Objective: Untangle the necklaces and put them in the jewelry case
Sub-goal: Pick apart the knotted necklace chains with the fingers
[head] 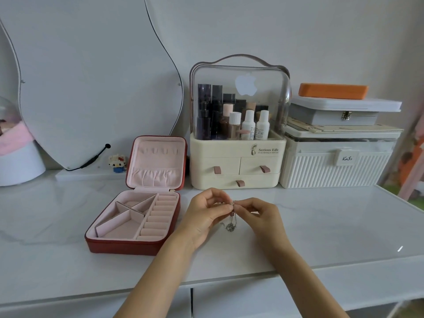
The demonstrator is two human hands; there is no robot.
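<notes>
Silver necklaces [231, 222]: a tangled bunch of thin chain, its top pinched between both hands, the rest hanging down to a small heap that seems to touch the surface just right of the jewelry case
Left hand [207, 213]: palm turned up, thumb and forefinger pinching the top of the chains; the other fingers are curled
Right hand [259, 214]: thumb and forefinger pinching the same spot from the other side, fingertips almost meeting those of the left hand
Jewelry case [135, 222]: dark red outside, pale pink lining, lying open on the surface left of the hands; the lid stands upright behind it, and the base shows divided compartments and a row of ring rolls
Surface [332, 226]: white with faint marble veins; both forearms reach over its front edge
Cosmetics box [238, 143]: cream, with a clear domed cover, bottles inside and three small drawers, standing behind the hands against the wall
Ribbed storage box [332, 166]: white, right of the cosmetics box, with flat boxes and an orange one stacked on top
Mirror [91, 76]: curvy outline, leaning at the back left, a small block figure [117, 162] near its foot
</notes>
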